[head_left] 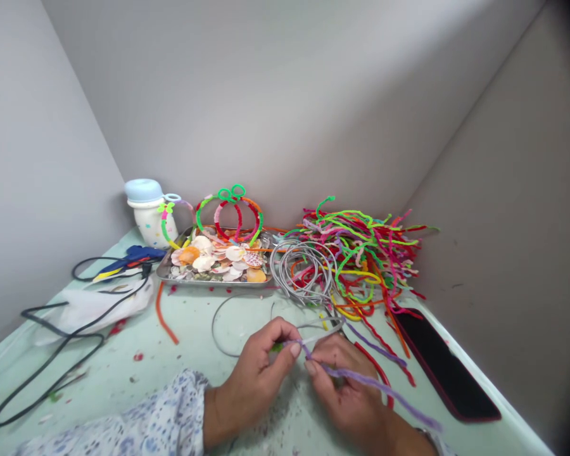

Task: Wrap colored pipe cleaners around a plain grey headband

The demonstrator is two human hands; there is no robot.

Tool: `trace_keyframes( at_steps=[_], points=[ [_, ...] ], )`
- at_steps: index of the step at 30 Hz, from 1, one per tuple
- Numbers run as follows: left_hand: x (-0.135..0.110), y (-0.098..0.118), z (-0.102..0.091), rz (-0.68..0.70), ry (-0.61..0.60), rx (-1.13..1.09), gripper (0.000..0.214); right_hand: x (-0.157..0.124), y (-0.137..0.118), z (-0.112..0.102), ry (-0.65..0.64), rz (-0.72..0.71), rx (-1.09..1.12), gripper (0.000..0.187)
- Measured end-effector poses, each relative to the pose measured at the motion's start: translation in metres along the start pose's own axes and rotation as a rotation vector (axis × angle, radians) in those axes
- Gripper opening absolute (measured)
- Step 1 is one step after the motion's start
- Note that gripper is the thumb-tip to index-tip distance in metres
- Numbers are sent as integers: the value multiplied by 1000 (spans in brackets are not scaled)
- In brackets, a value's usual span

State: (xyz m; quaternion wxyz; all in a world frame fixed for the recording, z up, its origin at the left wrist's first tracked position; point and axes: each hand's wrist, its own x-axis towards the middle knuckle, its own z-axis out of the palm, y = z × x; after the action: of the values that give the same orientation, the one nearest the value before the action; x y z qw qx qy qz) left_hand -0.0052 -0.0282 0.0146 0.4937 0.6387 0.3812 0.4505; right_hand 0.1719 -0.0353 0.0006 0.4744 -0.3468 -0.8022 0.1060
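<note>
A purple pipe cleaner [384,385] runs between my two hands, its long free end trailing to the lower right. My left hand [261,373] pinches it between thumb and forefinger, together with a pale grey loop of wire or band [327,332] that bends off to the right. My right hand [344,383] is closed on the same pipe cleaner just beside the left fingertips. A speck of green shows under the left fingers; what it belongs to is hidden. Behind the hands lies a coil of grey wire [304,272].
A metal tray [209,283] of seashells stands at the back, with finished-looking pipe cleaner rings [229,215] on it. To the right are a heap of coloured pipe cleaners [361,247] and a black phone [446,367]. At left are a white bottle [154,221] and a black cable [52,373].
</note>
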Motion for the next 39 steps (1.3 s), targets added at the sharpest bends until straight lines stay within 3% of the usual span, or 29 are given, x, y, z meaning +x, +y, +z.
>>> trace_keyframes(
  at_steps=[3,8,13,20,26,39],
  points=[
    [0,0,0,-2,8,-12,17,1,-1,0,19,-79,-45,7],
    [1,-1,0,-4,3,-12,17,2,6,-3,172,-192,-207,19],
    [2,2,-2,-2,-9,-2,15,4,11,-6,175,-304,-306,12],
    [2,0,-2,10,-44,11,16,9,4,-12,140,-423,-391,18],
    [2,-2,-3,23,-55,61,17,9,7,-16,45,-444,-361,19],
    [2,-3,-2,51,-71,95,17,10,7,-14,76,-449,-304,16]
  ],
)
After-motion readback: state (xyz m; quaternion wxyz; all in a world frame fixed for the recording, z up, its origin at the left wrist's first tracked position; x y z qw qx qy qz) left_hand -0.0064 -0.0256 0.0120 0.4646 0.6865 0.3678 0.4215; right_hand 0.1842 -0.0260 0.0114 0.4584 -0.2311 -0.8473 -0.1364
